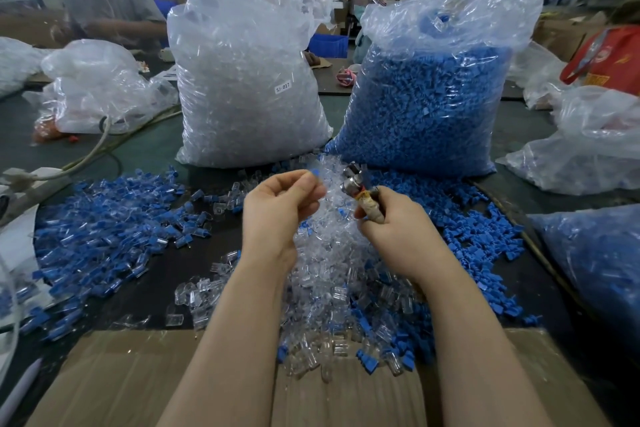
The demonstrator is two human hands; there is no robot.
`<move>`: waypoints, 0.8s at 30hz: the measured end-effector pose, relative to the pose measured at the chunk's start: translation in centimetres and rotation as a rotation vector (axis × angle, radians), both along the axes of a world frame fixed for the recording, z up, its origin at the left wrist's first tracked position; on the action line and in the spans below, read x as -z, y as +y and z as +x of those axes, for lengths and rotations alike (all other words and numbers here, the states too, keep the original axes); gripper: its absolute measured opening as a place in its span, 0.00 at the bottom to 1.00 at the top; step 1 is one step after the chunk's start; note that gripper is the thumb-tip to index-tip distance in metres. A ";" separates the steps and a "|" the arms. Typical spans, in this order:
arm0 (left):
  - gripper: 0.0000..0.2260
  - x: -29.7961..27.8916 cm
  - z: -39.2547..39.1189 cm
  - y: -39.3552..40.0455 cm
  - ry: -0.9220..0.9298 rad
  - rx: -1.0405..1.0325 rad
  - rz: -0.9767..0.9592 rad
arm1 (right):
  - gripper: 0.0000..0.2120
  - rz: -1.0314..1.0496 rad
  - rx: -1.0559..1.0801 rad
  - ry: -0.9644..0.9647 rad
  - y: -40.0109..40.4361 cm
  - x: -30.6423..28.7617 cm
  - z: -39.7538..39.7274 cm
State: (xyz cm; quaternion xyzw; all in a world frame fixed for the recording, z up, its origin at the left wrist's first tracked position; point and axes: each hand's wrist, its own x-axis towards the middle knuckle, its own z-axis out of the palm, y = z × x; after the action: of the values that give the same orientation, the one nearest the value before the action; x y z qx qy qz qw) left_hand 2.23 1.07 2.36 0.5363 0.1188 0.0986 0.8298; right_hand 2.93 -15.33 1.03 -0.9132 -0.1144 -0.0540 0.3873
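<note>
Cardboard (138, 374) lies flat at the near edge of the table, under both forearms. Above it the left hand (277, 208) has its fingers curled, and thumb and forefinger pinch a small piece (315, 172). Only its blue tip shows, so I can't tell if a clear part is attached. The right hand (398, 232) is wrapped round the taped handle of a tool (355, 177). The tool's long axis runs from the fist up and away, leaning left, and its metal head points towards the pinched piece, near it but not touching.

As I see it, the pinch is slight and the piece tiny. If the head comes in off line, it could knock the piece loose into the heap of clear pieces (325, 253) below, or catch a fingertip. Loose blue pieces (467, 218) spread to the right, and two full bags (242, 80) stand behind.
</note>
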 end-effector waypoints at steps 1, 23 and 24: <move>0.03 0.0 0.1 0.8 0.043 -0.049 -0.089 | 0.02 -0.005 0.033 0.004 -0.2 0.1 0.1; 0.14 1.6 -0.8 10.1 0.086 -0.583 -0.628 | 0.07 -0.235 0.432 0.211 -2.9 1.2 0.9; 0.13 1.5 -0.5 9.7 0.107 -0.543 -0.528 | 0.07 -0.245 0.453 0.223 -2.9 1.1 0.9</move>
State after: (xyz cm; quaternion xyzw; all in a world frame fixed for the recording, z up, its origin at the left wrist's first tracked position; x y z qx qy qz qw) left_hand 1.75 10.76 0.83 0.2574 0.3211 0.2528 0.8756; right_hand 3.82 -18.25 -0.09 -0.9558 0.1306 -0.0240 0.2622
